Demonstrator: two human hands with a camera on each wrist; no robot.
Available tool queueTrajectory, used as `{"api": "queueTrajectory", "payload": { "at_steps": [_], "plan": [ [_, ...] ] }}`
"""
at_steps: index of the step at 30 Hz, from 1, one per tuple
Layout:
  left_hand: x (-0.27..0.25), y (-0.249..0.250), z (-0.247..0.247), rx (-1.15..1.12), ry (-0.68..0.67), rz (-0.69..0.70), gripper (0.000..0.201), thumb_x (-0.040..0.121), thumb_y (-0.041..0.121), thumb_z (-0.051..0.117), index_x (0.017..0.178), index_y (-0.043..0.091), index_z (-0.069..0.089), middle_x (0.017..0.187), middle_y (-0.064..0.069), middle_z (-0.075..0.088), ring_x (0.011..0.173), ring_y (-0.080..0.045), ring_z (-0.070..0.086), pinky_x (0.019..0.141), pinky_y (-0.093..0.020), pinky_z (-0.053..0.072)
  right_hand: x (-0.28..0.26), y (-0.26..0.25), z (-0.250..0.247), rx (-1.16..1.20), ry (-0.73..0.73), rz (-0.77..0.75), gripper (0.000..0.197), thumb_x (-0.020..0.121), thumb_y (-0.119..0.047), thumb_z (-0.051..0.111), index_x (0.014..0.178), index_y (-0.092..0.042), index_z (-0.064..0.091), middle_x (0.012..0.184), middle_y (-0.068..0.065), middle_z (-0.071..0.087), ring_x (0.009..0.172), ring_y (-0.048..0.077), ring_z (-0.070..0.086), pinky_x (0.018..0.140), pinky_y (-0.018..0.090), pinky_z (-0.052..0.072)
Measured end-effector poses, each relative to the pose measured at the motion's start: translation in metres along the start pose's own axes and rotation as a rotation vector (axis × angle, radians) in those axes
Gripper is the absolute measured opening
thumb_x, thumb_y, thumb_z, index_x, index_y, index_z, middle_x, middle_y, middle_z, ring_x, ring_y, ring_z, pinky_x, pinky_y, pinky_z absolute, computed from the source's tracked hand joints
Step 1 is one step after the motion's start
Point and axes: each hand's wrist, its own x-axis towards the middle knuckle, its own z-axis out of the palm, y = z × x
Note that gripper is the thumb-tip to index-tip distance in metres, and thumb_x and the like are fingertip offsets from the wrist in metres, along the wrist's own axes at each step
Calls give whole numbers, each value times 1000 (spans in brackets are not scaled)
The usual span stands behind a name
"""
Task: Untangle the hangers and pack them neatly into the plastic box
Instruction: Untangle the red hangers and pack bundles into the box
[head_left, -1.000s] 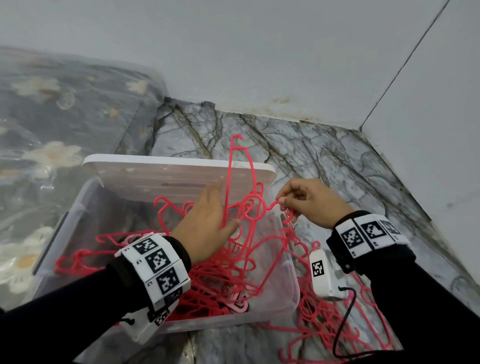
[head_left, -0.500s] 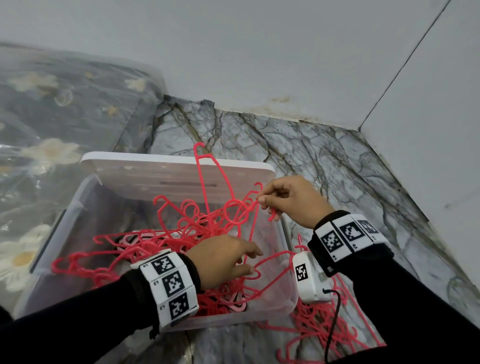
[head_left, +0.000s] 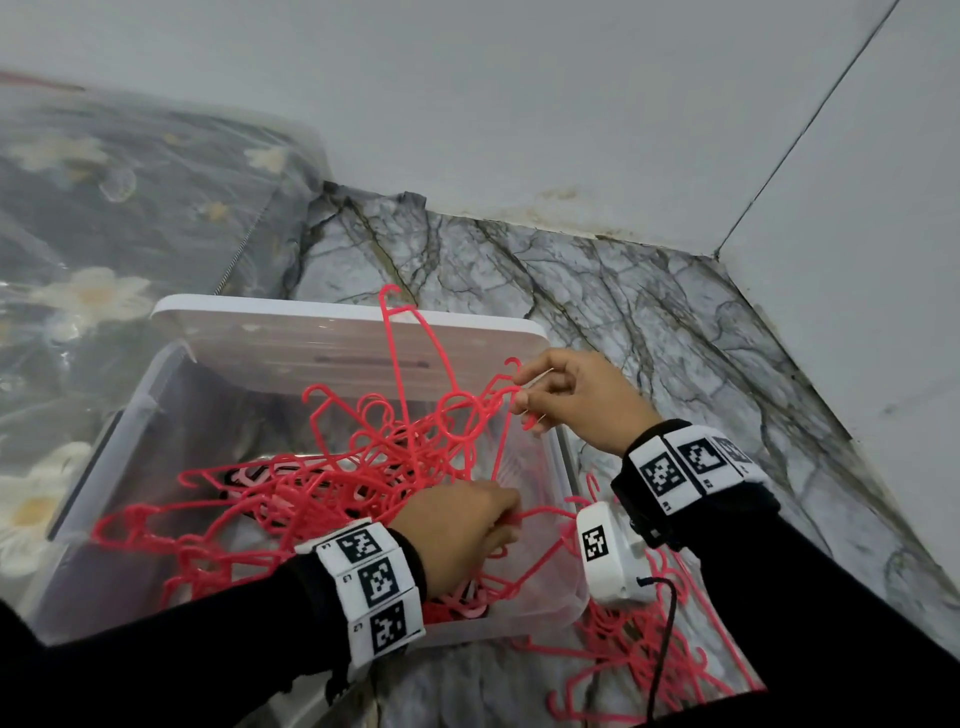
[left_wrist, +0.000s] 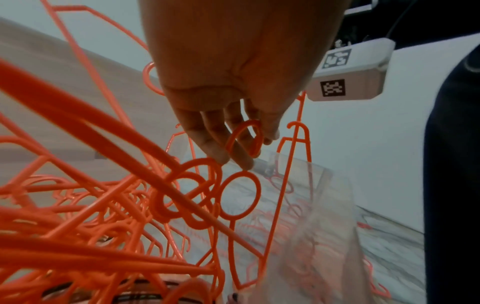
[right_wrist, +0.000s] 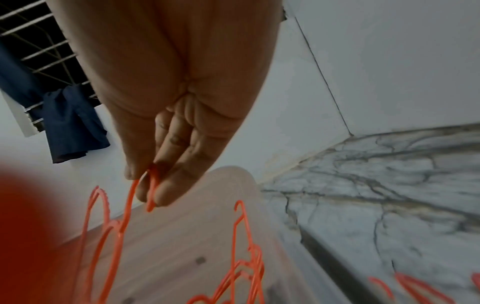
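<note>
A tangle of red hangers (head_left: 322, 493) fills the clear plastic box (head_left: 130, 421), and one hanger sticks up above the rest (head_left: 415, 332). My left hand (head_left: 506, 522) is low in the box near its right wall, fingers curled over a hanger bar. In the left wrist view a hook (left_wrist: 246, 139) loops across those fingers. My right hand (head_left: 519, 395) hovers over the box's far right corner and pinches a hanger hook (right_wrist: 150, 185) between thumb and fingertips. More red hangers (head_left: 649, 665) lie heaped on the floor right of the box.
The box's white lid (head_left: 311, 338) leans against its far side. A plastic-wrapped floral mattress (head_left: 104, 234) lies to the left. Marble floor (head_left: 649, 322) runs to white walls behind and to the right. A white wrist device (head_left: 605, 553) hangs by the box's right edge.
My left hand let go of the raised hanger and dropped into the box onto the tangle. My right hand shifted left over the box corner, still pinching a hook. The upright hanger tipped left.
</note>
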Motion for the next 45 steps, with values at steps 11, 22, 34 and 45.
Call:
{"api": "queueTrajectory", "payload": {
  "at_steps": [11, 22, 34, 45],
  "plan": [
    [9, -29, -29, -93, 219, -108, 28, 93, 38, 55, 76, 17, 62, 68, 8, 62, 73, -13, 61, 60, -26, 33, -10, 22, -22, -438, -224, 129, 25, 81, 3, 65, 91, -20, 66, 92, 2, 70, 60, -8, 58, 56, 7, 46],
    [7, -30, -34, -128, 210, -159, 31, 91, 39, 58, 73, 15, 64, 68, 2, 66, 66, -11, 60, 62, -27, 43, -12, 22, -7, -697, -344, 98, 20, 81, -11, 72, 100, -12, 69, 98, 1, 68, 70, -1, 52, 56, -2, 35],
    [4, -37, -40, -70, 106, -206, 26, 95, 33, 54, 72, 20, 52, 77, 0, 70, 76, -16, 63, 65, -25, 40, -13, 28, -25, -959, -371, 284, 15, 78, -6, 72, 92, -11, 75, 80, 0, 69, 66, 6, 57, 55, 11, 41],
    [-11, -43, -69, 27, -89, -170, 19, 89, 14, 60, 107, 14, 67, 101, 0, 70, 96, -14, 62, 77, -20, 40, -10, 42, -26, -1034, -350, 467, 39, 85, -4, 63, 123, -11, 59, 131, 13, 55, 119, 22, 54, 94, 25, 41]
  ]
}}
